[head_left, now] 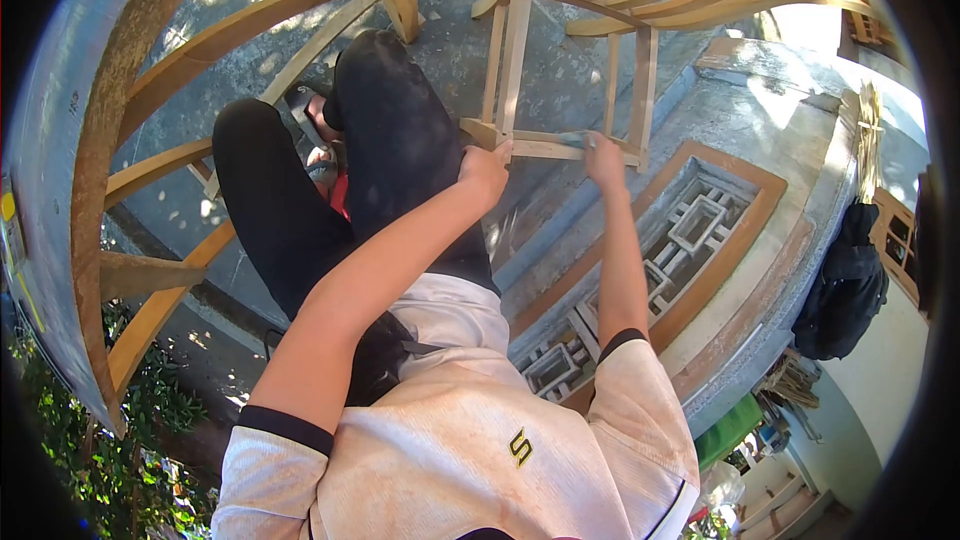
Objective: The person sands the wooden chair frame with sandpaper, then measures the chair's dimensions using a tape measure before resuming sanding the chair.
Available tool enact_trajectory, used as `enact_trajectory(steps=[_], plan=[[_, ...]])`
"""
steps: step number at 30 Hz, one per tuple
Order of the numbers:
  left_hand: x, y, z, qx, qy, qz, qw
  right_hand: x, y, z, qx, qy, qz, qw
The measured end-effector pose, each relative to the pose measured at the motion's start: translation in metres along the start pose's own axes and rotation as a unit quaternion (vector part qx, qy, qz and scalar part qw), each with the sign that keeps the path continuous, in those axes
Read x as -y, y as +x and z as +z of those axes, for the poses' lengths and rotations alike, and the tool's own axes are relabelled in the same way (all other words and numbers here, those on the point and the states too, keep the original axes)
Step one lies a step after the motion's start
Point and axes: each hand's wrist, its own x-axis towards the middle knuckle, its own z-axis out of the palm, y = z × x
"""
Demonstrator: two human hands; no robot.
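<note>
Gripping with curled fingers of the left hand point(483, 174) a corner of the pale curved-slatted wooden chair point(514, 60), pinching a small blue-grey scrap point(573, 138) to its rail with the right hand point(603, 161), holding the chair beside black-trousered legs point(400, 130), near a brown-framed lattice grille point(690, 225)

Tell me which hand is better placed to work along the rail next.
Probably the right hand: it has a bluish piece at the wooden rail, while the left hand holds the frame's corner.

The grey floor point(445, 65), dappled with sunlight and shade, bears the person's sandalled feet point(317, 118), set close together.
</note>
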Motion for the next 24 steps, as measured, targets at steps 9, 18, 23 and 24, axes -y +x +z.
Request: enact_trajectory(steps=[9, 18, 23, 24], plan=[[-0.005, 0.003, 0.004, 0.006, 0.001, 0.006, 1.0, 0.058, -0.009, 0.038, 0.005, -0.018, -0.082, 0.996], [-0.003, 0.01, 0.001, 0.002, 0.0, -0.001, 1.0, 0.087, -0.009, 0.03, 0.066, -0.054, -0.046, 0.995], [0.0, 0.005, 0.006, -0.006, -0.007, 0.004, 1.0, -0.023, 0.011, -0.008, 0.023, -0.007, -0.017, 1.0], [-0.002, 0.004, 0.007, -0.006, -0.01, 0.001, 1.0, -0.048, 0.014, -0.022, 0.025, -0.021, 0.017, 0.999]])
